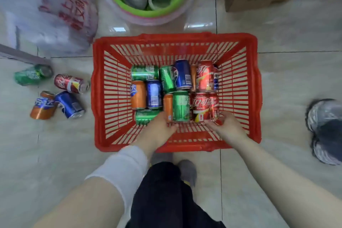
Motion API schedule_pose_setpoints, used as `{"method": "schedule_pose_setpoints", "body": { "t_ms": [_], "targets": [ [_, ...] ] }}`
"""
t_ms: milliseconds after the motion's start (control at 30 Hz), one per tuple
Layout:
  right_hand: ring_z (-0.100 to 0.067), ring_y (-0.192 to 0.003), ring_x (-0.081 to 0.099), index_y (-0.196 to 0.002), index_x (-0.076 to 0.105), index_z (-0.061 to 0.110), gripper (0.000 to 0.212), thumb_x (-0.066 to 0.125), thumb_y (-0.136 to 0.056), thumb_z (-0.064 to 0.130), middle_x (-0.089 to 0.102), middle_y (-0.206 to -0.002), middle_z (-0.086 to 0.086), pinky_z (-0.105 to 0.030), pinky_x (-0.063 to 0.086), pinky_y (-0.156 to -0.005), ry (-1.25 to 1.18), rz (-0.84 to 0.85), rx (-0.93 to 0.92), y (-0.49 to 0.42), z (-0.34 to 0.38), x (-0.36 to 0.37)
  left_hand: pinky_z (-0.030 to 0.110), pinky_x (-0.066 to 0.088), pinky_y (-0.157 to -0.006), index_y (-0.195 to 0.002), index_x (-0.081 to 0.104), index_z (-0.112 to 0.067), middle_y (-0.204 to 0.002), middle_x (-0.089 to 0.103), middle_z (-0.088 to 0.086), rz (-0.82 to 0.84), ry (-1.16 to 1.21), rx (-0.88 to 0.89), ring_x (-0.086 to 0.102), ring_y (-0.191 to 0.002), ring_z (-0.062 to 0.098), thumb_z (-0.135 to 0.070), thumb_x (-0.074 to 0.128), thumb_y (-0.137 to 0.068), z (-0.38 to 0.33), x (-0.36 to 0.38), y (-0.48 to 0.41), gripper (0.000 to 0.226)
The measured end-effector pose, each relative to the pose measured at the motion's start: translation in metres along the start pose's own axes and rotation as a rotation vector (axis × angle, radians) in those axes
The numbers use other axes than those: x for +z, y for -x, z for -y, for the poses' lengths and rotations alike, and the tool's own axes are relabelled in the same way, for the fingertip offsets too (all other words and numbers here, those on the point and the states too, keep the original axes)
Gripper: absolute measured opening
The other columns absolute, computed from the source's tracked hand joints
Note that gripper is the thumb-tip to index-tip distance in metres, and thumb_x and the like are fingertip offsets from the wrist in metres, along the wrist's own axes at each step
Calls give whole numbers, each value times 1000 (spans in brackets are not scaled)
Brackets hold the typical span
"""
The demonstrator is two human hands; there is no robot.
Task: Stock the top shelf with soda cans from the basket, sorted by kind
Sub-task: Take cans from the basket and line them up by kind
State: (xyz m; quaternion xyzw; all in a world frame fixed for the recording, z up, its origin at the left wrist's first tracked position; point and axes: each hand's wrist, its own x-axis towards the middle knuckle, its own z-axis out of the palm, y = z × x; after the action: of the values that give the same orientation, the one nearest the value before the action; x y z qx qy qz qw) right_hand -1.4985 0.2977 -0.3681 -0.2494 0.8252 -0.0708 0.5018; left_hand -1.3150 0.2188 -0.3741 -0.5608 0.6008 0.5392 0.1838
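**Upper left of the frame:** a clear plastic bag (55, 16) carries red Chinese print, too blurred to read.

**Left of centre:** four cans lie on the floor tiles.
- a green can (33, 75)
- a red can (70, 83) with white script
- an orange can (43, 106) with a blue-and-white logo
- a blue can (69, 104)

**Centre:** the red basket (100, 98) holds the other soda cans (154, 94) on their sides, with green, orange, blue and red mixed. The red Coca-Cola cans (202, 107) show the brand's Chinese script.

**Left hand:** your left hand (159, 126), wrist in a white sleeve (120, 168), reaches over the near rim to the base of the near orange can (168, 107). Its fingertips are hidden, so you cannot tell whether they grip.

**Right hand:** your right hand (225, 124), forearm bare, meets the ends of the red Coca-Cola cans with curled fingers. Whether they clamp a can cannot be told.
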Motion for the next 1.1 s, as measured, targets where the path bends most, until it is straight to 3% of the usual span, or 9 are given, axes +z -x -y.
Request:
{"method": "schedule_pose_setpoints", "body": {
  "t_ms": [167,300,400,533,633,700,767,1000,1100],
  "targets": [
    [-25,-116,54,-125,51,11,60,69,-78,43,59,-126,-8,-24,39,-89,48,57,44,-93,-20,34,32,39,-100,-135,38,-6,-135,48,15,-45,79,-89,45,-124,30,-28,66,-84,10,39,-92,62],
    [-29,-119,51,-132,42,13,99,73,-54,65,55,-128,-11,-41,45,-99,47,-8,106,-138,-34,58,39,37,-106,-141,25,-8,-139,40,14,-90,165,-144,41,-128,30,-41,77,-70,11,54,-132,94],
    [-29,-120,49,-135,37,12,109,81,-47,58,52,-129,-12,-42,45,-99,36,-99,139,-151,-41,67,39,33,-108,-143,16,-8,-141,33,16,-122,88,-158,32,-132,31,-43,80,-66,17,57,-145,106],
    [-27,-118,51,-133,39,14,102,84,-49,52,53,-127,-10,-41,46,-98,-22,-125,147,-152,-41,68,36,32,-107,-141,17,-9,-140,33,14,-122,121,-162,31,-132,29,-40,82,-63,19,56,-150,106],
    [-25,-115,54,-131,42,16,88,84,-58,40,56,-126,-7,-36,46,-95,-120,-118,122,-147,-41,65,35,37,-104,-132,34,-10,-133,41,13,-44,89,-135,38,-127,28,-41,81,-65,18,55,-149,88],
    [-22,-109,58,-128,45,16,81,85,-60,33,59,-122,-5,-36,48,-92,-226,-96,104,-140,-38,61,31,47,-91,-112,49,-18,-119,54,8,21,168,-119,53,-110,21,-37,80,-68,17,52,-145,57],
    [-17,-100,59,-124,47,16,74,85,-61,27,60,-115,-1,-34,48,-86,-360,-48,99,-131,-33,55,23,46,-75,-102,47,-23,-103,57,0,65,305,-100,55,-87,11,-29,78,-72,16,47,-138,44],
    [-8,-83,61,-112,46,22,62,83,-63,27,59,-92,9,-25,49,-70,-520,96,96,-67,-12,29,28,47,-84,-119,40,-17,-113,57,-1,36,556,-82,59,-100,16,-21,78,-72,14,27,-63,61],
    [-6,-84,61,-115,48,19,61,82,-65,28,62,-96,8,-22,48,-67,-546,137,91,-13,1,18,34,49,-92,-128,36,-17,-119,59,1,31,655,-79,60,-107,17,-16,77,-74,9,15,-4,68]
  ]
}}
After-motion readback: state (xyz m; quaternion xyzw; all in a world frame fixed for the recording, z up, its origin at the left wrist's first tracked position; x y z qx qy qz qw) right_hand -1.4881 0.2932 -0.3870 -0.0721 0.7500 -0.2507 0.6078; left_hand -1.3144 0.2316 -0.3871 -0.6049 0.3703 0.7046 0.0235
